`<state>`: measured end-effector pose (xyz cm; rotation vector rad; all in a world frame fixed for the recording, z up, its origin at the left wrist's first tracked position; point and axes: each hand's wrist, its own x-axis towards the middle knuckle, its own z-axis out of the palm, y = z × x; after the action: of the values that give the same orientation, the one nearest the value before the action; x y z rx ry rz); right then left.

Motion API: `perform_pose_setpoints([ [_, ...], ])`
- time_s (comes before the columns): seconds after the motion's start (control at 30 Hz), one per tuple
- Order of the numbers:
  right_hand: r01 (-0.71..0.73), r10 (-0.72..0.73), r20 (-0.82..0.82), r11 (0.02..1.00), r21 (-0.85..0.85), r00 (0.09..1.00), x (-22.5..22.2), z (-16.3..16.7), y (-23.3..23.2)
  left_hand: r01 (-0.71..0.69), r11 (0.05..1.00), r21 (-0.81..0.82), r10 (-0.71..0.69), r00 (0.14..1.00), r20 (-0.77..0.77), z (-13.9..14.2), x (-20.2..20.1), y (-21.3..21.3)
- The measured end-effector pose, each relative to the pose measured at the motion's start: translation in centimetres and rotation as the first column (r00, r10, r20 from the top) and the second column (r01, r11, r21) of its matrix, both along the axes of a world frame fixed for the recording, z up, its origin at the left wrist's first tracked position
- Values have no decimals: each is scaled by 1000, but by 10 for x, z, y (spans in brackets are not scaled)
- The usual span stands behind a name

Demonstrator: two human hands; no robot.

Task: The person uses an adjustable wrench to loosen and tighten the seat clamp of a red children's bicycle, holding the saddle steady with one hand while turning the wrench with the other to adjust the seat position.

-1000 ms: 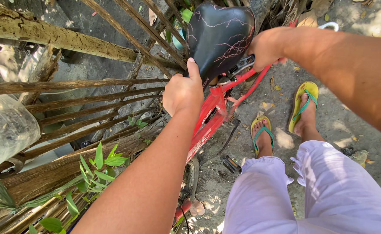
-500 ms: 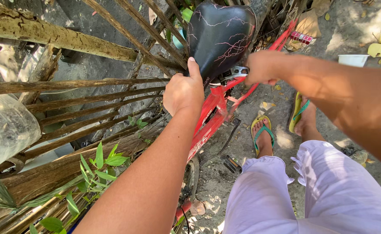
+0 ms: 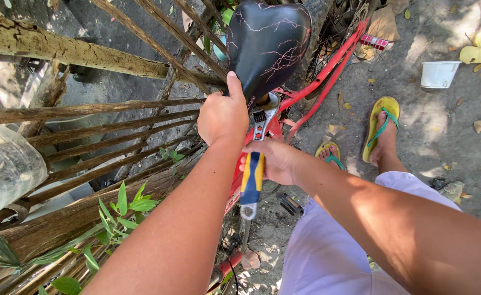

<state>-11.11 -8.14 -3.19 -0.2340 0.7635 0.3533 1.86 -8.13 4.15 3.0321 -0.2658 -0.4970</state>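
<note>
On sunlit dirt ground beside a weathered wooden fence [image 3: 87, 142], the left hand [image 3: 222, 116] grips a red bicycle's cracked black saddle [image 3: 268, 43], steadying it, while the right hand [image 3: 276, 161] clamps a blue-and-yellow adjustable wrench [image 3: 252, 169] beneath it.

Cracked black leather bike saddle [image 3: 270, 41] with pale vein lines, red metal bike frame [image 3: 328, 68], blue-and-yellow handled adjustable wrench [image 3: 253, 172], yellow flip-flops with green straps [image 3: 380, 123], white plastic cup [image 3: 439, 74].

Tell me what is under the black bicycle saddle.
Under the saddle the wrench head sits at the clamp, held by the right hand. The left hand covers the seat post.
</note>
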Motion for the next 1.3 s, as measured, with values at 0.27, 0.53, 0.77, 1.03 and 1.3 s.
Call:
perform_pose_setpoints([
  [0.27, -415, 248, -334, 589, -693, 909, -93, -26, -72, -3, 1000, -25, 3, 1000, -6, 1, 0, -2],
  [0.53, -718, 589, -697, -264, -644, 409, -62, -31, -213, -29, 1000, -4, 29, 999, -26, 4, -2, -6],
  [0.77, -512, 664, -666, -463, -724, 341, 1, 2, -229, -37, 999, 11, 38, 998, -50, 5, -4, -5],
  [1.03, -565, 659, -675, -434, -702, 332, 33, 10, -186, -47, 998, 29, 48, 999, -20, -1, -5, -5],
  [1.3, -614, 596, -380, 253, -748, 708, -12, -10, -121, -42, 999, 35, 43, 999, -22, 2, -5, -4],
])
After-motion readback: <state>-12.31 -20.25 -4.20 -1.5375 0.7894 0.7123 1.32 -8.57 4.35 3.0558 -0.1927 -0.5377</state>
